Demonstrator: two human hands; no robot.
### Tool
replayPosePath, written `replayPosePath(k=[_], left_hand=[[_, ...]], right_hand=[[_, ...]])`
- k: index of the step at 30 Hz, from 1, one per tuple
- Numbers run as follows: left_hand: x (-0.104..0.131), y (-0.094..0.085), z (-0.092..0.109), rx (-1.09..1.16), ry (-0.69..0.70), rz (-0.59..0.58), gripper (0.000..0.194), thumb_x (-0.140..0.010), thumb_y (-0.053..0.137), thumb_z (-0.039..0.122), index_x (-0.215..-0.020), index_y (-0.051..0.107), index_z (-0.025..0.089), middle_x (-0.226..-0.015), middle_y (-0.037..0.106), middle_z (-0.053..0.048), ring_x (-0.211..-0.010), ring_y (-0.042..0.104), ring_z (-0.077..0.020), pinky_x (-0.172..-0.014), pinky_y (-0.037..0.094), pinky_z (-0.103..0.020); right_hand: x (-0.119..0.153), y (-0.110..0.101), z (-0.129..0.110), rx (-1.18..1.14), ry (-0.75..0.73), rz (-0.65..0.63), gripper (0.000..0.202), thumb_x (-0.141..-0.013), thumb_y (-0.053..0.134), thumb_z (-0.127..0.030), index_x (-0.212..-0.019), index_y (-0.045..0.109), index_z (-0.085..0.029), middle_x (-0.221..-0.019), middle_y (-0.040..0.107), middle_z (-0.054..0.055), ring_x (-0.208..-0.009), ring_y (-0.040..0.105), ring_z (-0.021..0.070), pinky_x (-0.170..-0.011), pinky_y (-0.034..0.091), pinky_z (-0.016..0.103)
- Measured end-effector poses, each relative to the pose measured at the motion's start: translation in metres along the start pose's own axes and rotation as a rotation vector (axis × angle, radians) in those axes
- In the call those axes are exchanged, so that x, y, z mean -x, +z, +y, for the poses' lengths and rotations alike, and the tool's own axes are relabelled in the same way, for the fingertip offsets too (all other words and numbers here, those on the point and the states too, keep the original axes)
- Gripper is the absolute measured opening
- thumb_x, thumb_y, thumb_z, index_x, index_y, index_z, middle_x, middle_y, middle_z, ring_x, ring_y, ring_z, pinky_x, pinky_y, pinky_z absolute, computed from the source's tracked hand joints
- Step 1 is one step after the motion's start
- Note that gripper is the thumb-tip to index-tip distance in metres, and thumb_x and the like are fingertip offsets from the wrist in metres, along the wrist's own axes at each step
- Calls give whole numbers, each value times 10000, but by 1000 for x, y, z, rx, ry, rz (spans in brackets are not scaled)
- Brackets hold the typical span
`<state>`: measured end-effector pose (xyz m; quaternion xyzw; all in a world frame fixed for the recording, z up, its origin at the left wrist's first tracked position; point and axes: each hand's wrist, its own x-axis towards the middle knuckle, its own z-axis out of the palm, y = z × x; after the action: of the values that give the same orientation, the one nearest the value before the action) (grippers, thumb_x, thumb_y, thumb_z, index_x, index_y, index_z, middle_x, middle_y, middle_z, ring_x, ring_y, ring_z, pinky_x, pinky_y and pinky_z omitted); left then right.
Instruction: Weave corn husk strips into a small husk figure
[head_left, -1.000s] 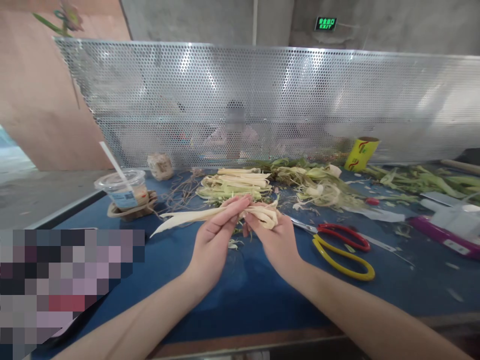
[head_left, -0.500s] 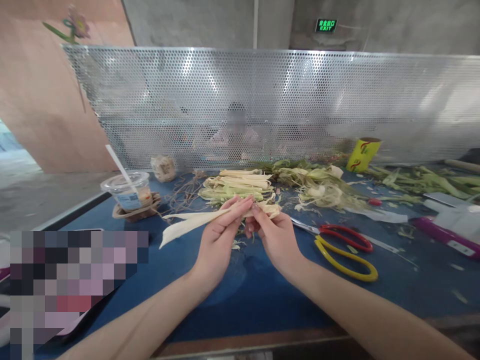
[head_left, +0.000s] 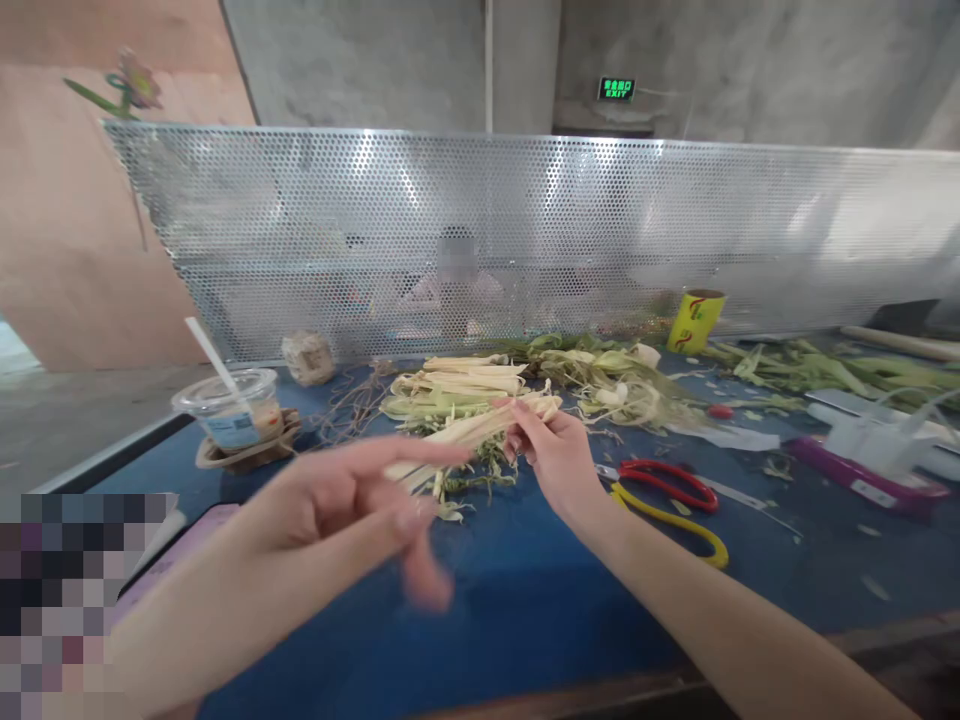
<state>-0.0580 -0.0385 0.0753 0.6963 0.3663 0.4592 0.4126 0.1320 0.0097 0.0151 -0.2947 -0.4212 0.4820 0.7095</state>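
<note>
My right hand (head_left: 551, 450) pinches a pale folded husk strip (head_left: 480, 425), whose length reaches left behind my other hand. Nearer the camera, my left hand (head_left: 352, 510) has its fingers apart and slightly blurred, with nothing held. Just beyond the hands, a stack of cream and light green husks (head_left: 450, 385) lies on the blue table (head_left: 465, 630), with thin green scraps (head_left: 487, 470) beside it. Scissors with red and yellow handles (head_left: 667, 490) rest right of my right hand, partly behind the wrist.
A lidded cup with a straw (head_left: 236, 410) stands at left in a cardboard holder. Twine (head_left: 352, 405) lies near it. Loose husks (head_left: 600, 375), a yellow roll (head_left: 695, 320) and a purple item (head_left: 866, 480) are farther right. Behind a perforated metal screen (head_left: 525, 210) sits a person.
My left hand has let go of the husk and come back toward the camera at lower left. My right hand still holds the husk. The whole view has shifted slightly.
</note>
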Motion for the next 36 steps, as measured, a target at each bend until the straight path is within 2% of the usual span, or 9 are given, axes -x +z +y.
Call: replayPosePath(k=[4, 8, 10, 13, 16, 18, 23, 29, 36], left_hand=[[-33, 17, -5, -319, 140, 36, 681, -602, 687, 314, -1236, 437, 292, -1221, 516, -58, -1098, 480, -278, -909, 393, -372], [-52, 34, -19, -100, -176, -384, 573, -771, 492, 402, -1291, 330, 223, -990, 602, -105, -797, 604, -219, -616, 494, -316], [-49, 37, -22, -41, -264, -426, 540, -799, 438, 432, -1285, 318, 231, -865, 602, -69, -601, 570, -146, -447, 436, -226], [-42, 39, -26, -60, -253, -332, 501, -810, 413, 450, -1259, 359, 236, -606, 530, 12, -424, 417, -76, -346, 287, -155], [-41, 44, -32, -42, -166, -219, 452, -826, 395, 425, -1233, 421, 229, -455, 361, 68, -385, 331, -64, -340, 249, -142], [-43, 46, -35, -20, -137, -220, 439, -836, 370, 419, -1225, 442, 228, -444, 360, 69, -366, 332, -62, -339, 262, -144], [-45, 44, -31, -33, -230, -357, 458, -829, 363, 439, -1249, 411, 261, -661, 590, -22, -480, 548, -119, -385, 393, -185], [-44, 50, -32, 69, -179, -255, 349, -817, 408, 410, -1059, 561, 210, -469, 346, 67, -343, 291, -41, -303, 214, -125], [-45, 55, -35, 134, -141, -88, 225, -808, 443, 370, -700, 512, 185, -424, 304, 83, -323, 289, -32, -310, 224, -126]], right_hand=[[8, 3, -2, 132, -28, -177, 237, -702, 598, -339, -560, 562, -154, -445, 437, -47, -384, 416, 70, -400, 357, 227], [13, 1, -2, 261, -56, -226, 327, -713, 576, -364, -484, 457, -163, -431, 417, -49, -383, 424, 75, -408, 356, 228], [13, 0, -1, 300, -45, -214, 319, -721, 565, -374, -508, 456, -164, -425, 375, -62, -373, 384, 65, -387, 323, 215], [11, -2, 2, 336, -32, -211, 319, -740, 546, -379, -524, 444, -166, -418, 331, -71, -369, 335, 56, -374, 289, 206], [11, 0, 2, 311, -35, -208, 370, -738, 550, -383, -485, 380, -174, -423, 322, -70, -372, 334, 56, -382, 302, 209], [13, 1, 0, 316, -43, -214, 378, -739, 549, -383, -481, 366, -176, -426, 327, -68, -377, 339, 58, -389, 303, 210], [16, 1, -4, 390, -46, -303, 369, -777, 499, -384, -494, 395, -171, -422, 407, -50, -387, 382, 66, -406, 298, 211], [14, 1, 0, 224, 36, -269, 365, -724, 568, -393, -502, 377, -174, -436, 314, -77, -379, 300, 46, -379, 306, 200], [14, 0, -1, 285, -20, -386, 204, -762, 547, -307, -620, 529, -161, -523, 482, -36, -485, 455, 76, -490, 394, 214]])
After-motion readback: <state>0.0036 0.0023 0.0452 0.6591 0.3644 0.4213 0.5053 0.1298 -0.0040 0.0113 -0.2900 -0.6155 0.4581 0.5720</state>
